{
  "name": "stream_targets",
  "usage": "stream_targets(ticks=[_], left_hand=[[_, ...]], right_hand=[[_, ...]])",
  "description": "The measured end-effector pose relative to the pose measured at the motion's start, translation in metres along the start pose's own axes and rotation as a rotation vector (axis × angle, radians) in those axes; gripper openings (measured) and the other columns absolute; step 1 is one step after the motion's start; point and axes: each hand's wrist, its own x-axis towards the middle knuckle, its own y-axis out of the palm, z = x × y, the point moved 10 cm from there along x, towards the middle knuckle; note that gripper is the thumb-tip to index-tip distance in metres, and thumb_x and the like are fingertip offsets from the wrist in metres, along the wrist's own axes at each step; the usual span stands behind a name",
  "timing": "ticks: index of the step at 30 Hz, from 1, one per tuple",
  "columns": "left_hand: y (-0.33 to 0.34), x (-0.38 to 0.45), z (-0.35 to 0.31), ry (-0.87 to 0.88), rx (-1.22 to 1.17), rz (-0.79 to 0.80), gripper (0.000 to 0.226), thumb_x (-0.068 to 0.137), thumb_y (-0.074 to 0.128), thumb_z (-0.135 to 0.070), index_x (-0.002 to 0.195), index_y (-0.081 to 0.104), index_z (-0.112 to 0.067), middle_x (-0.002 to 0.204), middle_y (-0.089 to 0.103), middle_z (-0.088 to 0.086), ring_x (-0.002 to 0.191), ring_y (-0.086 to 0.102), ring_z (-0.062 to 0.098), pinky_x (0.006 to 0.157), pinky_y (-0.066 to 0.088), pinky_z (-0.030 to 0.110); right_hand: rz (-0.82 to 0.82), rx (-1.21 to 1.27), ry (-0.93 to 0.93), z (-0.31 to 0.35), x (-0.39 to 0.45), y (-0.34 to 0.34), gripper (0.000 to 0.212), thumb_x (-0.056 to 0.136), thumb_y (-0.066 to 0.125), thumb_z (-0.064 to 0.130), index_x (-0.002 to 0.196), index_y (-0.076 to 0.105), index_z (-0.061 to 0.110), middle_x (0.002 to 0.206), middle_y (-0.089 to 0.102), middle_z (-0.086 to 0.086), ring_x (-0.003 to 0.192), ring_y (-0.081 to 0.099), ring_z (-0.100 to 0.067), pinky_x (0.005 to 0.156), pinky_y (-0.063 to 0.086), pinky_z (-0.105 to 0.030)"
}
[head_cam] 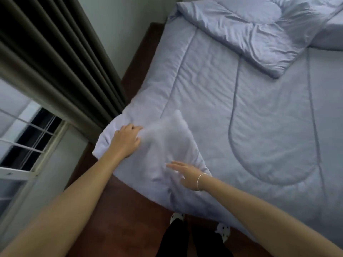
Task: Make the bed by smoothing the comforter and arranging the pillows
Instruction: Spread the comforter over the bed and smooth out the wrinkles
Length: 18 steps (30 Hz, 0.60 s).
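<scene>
A pale blue quilted comforter [259, 117] covers the bed. Its near left corner is folded back on itself into a blurred flap [167, 138]. My left hand [128, 140] grips the fabric at the flap's left edge, fingers curled into the cloth. My right hand [185, 173], with a thin bracelet on the wrist, lies flat with its fingers spread on the lower part of the flap. A pillow [246, 34] in the same pale blue lies wrinkled and askew at the far end of the bed.
Dark curtains [55, 62] hang at the left, a barred window [27, 141] below them. A strip of wooden floor [141, 58] runs between the wall and the bed. My slippered feet [200, 227] stand on the floor by the bed's near edge.
</scene>
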Motion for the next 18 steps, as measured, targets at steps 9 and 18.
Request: stream_targets(ticks=[9,18], left_hand=[[0.098,-0.013,-0.042,0.082,0.085,0.307,0.064,0.095,0.038,-0.052,0.151,0.015,-0.029,0.157,0.018,0.008,0.14,0.026,0.03,0.106,0.032,0.048],[0.162,-0.054,0.002,-0.141,-0.046,0.429,0.088,0.091,0.047,-0.054,0.149,-0.015,-0.031,0.157,-0.023,0.005,0.144,0.004,0.041,0.106,0.028,0.062]], right_hand=[[-0.197,-0.126,0.173,-0.039,0.026,-0.052,0.068,0.087,0.058,0.019,0.148,0.031,0.027,0.155,0.028,-0.01,0.14,0.031,-0.033,0.115,0.028,-0.039],[0.051,-0.233,0.593,-0.166,-0.016,-0.033,0.116,0.074,0.075,0.038,0.137,-0.021,0.058,0.152,-0.036,0.011,0.143,-0.022,-0.041,0.106,0.026,-0.07]])
